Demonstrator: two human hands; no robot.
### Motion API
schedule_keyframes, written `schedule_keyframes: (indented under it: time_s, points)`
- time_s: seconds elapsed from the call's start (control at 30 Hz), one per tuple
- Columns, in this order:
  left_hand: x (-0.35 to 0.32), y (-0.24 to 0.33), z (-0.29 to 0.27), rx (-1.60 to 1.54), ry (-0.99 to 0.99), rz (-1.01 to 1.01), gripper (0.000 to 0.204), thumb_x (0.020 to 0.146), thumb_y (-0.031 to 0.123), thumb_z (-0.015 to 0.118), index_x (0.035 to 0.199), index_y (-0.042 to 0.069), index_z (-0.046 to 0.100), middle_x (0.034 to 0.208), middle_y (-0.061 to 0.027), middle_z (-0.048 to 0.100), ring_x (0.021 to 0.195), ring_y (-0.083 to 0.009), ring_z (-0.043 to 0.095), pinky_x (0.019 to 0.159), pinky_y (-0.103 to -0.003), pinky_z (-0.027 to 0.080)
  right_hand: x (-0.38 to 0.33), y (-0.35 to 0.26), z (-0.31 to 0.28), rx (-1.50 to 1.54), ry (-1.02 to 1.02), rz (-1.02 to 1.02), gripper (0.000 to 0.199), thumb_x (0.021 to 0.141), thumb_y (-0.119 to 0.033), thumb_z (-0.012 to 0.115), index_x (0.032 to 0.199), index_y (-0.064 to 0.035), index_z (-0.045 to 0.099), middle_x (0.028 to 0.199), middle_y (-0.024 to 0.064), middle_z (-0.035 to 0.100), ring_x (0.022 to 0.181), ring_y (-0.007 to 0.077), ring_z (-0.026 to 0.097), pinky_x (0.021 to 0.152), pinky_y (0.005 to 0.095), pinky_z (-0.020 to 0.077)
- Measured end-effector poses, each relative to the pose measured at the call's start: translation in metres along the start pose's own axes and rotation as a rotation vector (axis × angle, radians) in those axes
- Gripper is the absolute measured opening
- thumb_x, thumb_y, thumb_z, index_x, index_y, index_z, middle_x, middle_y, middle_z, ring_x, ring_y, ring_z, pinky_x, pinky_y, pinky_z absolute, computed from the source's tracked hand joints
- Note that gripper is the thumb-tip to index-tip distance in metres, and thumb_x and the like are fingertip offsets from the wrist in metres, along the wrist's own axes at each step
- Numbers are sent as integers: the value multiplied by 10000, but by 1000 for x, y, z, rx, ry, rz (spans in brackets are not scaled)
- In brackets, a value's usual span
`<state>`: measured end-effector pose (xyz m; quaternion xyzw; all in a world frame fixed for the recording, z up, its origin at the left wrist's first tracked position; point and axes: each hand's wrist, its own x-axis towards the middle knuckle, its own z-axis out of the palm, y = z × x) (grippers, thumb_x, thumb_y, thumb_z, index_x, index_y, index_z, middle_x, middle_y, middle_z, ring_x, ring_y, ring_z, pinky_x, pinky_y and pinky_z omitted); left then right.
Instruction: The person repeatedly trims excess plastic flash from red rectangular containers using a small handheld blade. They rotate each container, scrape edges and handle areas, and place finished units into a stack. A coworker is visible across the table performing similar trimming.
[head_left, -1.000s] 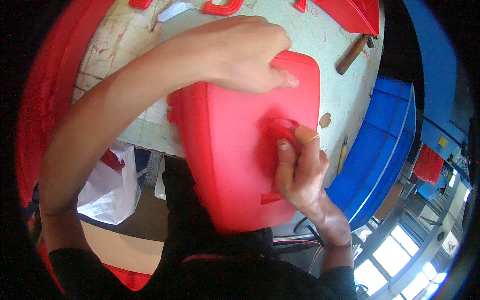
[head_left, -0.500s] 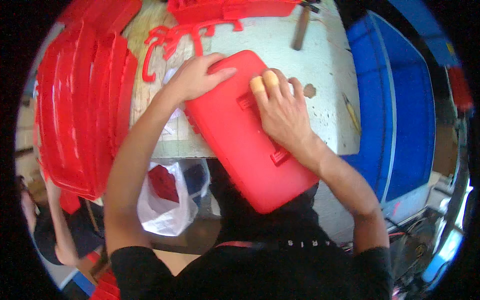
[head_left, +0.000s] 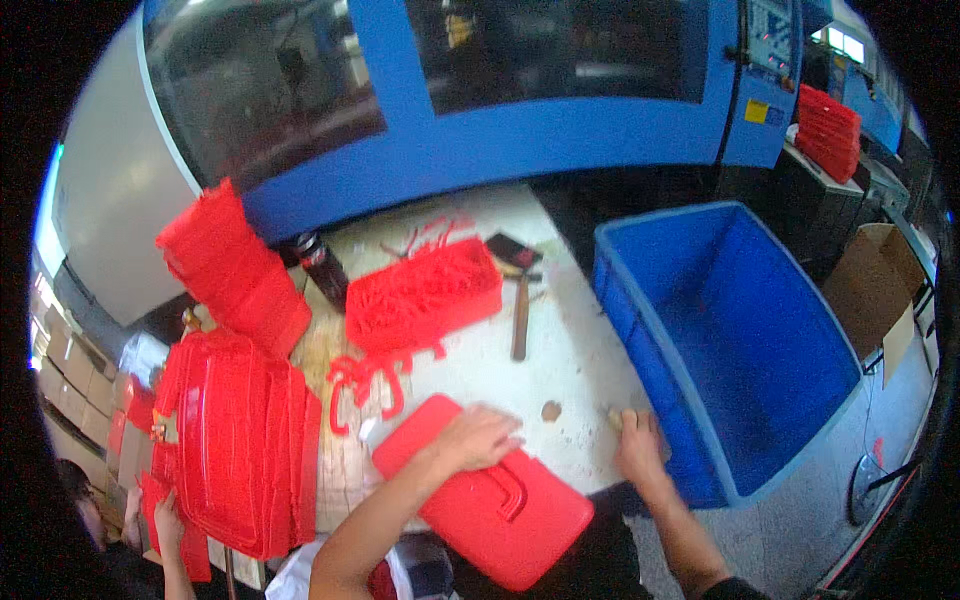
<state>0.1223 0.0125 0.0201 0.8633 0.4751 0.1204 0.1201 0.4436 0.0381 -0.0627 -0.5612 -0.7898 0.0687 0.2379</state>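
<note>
A red plastic case point(head_left: 545, 535) with rounded corners and a handle point(head_left: 513, 492) on its upper face lies slantwise at the table's near edge, partly over my lap. My left hand point(head_left: 478, 438) lies across its upper part, fingers stretched out and a little blurred, covering one end of the handle. Away from the case, my right hand point(head_left: 638, 445) is down at the table's right edge beside the blue bin. Its fingers, with yellowish coverings on some tips, are curled together; what they hold, if anything, is hidden.
Red case shells point(head_left: 245, 450) stand stacked at left, beside another person's hand point(head_left: 168, 520). A red tray of scraps point(head_left: 425, 300), dark bottle point(head_left: 322, 272) and hammer point(head_left: 520, 325) are on the table point(head_left: 570, 375). At right is a large blue bin point(head_left: 690, 385); a blue machine point(head_left: 560, 135) stands behind.
The view has tilted up and shows more of the table's far side. My right hand has left the case and moved right to the table edge. My left hand has slid toward the handle.
</note>
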Motion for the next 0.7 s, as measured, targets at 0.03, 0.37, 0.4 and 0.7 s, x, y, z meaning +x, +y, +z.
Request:
schedule_keyframes:
  time_s: [0.03, 0.37, 0.4, 0.7]
  points:
    - [7, -2, 1, 64, -117, -73, 334, 936, 338, 569, 940, 39, 720, 959, -179, 711, 936, -385, 659, 854, -473, 519, -17, 2, -3, 292, 26, 54, 311, 813, 56, 557, 1112, 19, 480, 1093, 271, 535, 961, 471, 554, 803, 529, 478]
    - [-10, 4, 1, 77, -64, -752, 518, 1003, 434, 423, 981, 17, 730, 938, -288, 685, 934, -429, 674, 886, -514, 515, -145, -55, 12, 1353, -255, 579, 359, 1027, -423, 522, 1180, -106, 592, 843, -38, 558, 726, 62, 471, 615, 242, 410]
    - [-18, 7, -2, 50, -100, -769, 537, 1011, 447, 414, 1041, 9, 725, 990, -294, 686, 988, -411, 673, 924, -500, 505, -133, -42, 5, 1273, -282, 470, 433, 1003, -466, 548, 1268, -124, 544, 1002, 32, 626, 924, 130, 557, 899, 356, 472]
    - [-122, 39, -5, -1305, -26, -727, 647, 997, 575, 461, 1391, 72, 560, 1384, -206, 576, 1279, -349, 552, 1092, -433, 403, 37, -36, -65, 1417, -324, 203, 151, 951, -178, 657, 963, -31, 689, 831, -20, 650, 753, 81, 582, 696, 247, 468]
